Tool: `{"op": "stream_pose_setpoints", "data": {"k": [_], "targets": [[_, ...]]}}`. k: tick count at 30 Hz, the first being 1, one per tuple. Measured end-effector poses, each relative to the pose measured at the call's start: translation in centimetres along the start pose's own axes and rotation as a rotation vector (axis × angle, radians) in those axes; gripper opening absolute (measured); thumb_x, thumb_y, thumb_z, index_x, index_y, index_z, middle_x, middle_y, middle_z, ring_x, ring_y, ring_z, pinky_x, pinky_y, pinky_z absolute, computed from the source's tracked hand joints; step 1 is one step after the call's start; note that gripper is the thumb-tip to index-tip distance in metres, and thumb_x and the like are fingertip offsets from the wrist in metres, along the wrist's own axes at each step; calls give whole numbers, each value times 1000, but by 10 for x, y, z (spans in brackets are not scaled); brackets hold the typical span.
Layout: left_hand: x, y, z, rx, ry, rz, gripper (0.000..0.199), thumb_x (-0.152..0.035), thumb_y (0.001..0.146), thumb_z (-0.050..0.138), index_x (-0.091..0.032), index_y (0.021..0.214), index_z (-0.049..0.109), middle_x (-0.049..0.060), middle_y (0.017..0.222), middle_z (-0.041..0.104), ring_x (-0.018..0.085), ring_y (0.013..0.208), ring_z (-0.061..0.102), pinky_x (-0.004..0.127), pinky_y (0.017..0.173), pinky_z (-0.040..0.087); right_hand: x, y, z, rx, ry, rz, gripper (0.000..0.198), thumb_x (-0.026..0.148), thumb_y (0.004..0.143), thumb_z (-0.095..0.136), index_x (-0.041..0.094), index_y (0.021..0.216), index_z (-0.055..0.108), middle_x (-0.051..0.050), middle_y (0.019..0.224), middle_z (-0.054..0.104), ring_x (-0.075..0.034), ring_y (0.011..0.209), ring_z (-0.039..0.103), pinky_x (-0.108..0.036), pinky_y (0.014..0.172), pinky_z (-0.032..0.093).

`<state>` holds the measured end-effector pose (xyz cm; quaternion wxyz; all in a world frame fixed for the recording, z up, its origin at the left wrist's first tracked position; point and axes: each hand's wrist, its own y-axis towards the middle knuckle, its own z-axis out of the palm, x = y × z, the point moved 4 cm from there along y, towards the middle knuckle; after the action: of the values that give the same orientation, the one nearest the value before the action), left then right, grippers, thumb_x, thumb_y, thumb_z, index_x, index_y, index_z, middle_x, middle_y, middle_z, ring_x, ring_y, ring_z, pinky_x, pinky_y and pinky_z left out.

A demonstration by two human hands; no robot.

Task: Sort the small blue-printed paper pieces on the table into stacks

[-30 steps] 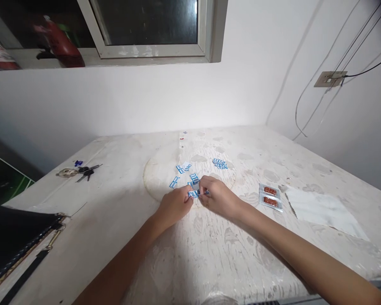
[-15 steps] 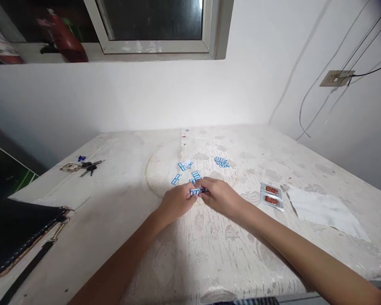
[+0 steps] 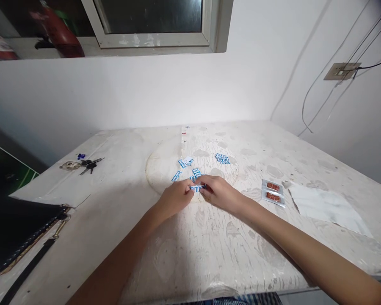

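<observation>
Between my two hands is a small white strip with blue rectangular outlines (image 3: pixel 197 188), its printed side facing me. My left hand (image 3: pixel 177 195) pinches its left end, and my right hand (image 3: pixel 220 191) closes on its right end. Just beyond the fingers lie more blue-and-white pieces (image 3: pixel 196 173), partly hidden by my right hand. Another such piece (image 3: pixel 177 176) rests to the left, a small group (image 3: pixel 186 162) sits farther back, and a cluster (image 3: pixel 222 159) lies at the back right. What exactly these pieces are is too small to tell.
A silver blister pack with reddish-brown contents (image 3: pixel 273 192) and a white cloth or paper (image 3: pixel 330 207) lie to the right. Keys (image 3: pixel 90 165) are at the left, behind a black bag with a strap (image 3: pixel 28 233). A wall (image 3: pixel 139 93) borders the table (image 3: pixel 241 254).
The strip appears slightly more exposed between my fingers, which have shifted a little. The whole view has tilted slightly; the other things on the table stay put.
</observation>
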<state>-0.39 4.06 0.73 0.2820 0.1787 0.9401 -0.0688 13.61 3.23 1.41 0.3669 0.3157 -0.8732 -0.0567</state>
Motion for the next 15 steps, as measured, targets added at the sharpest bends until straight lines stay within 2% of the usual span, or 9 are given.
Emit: {"op": "stream_pose_setpoints", "data": {"k": [3, 7, 9, 15], "targets": [[0, 0, -2, 19, -38, -16, 23, -25, 77, 34, -21, 85, 55, -2, 62, 53, 12, 53, 44, 23, 48, 28, 0, 0, 0, -18, -1, -13, 29, 4, 73, 43, 16, 95, 57, -5, 86, 62, -12, 68, 52, -24, 62, 38], [1, -1, -3, 49, -104, -33, 24, -20, 74, 32, -20, 78, 56, -1, 68, 58, 12, 54, 47, 24, 49, 30, 0, 1, 0, -13, -6, -27, 24, 5, 74, 43, 16, 89, 59, -5, 85, 61, -13, 71, 52, -24, 63, 39], [2, -1, -3, 65, -156, -43, 24, -22, 74, 32, -19, 76, 56, -1, 70, 60, 11, 52, 46, 24, 48, 32, 0, 1, 0, -5, -6, -19, 24, 5, 74, 43, 16, 88, 59, -5, 84, 61, -12, 69, 52, -24, 62, 39], [4, 0, -4, 93, -290, -29, 27, -29, 79, 31, -19, 85, 55, -1, 73, 61, 10, 52, 45, 24, 50, 34, 1, 0, 0, -3, 16, -34, 29, 3, 74, 42, 17, 94, 58, -4, 85, 61, -13, 71, 52, -24, 64, 38]]}}
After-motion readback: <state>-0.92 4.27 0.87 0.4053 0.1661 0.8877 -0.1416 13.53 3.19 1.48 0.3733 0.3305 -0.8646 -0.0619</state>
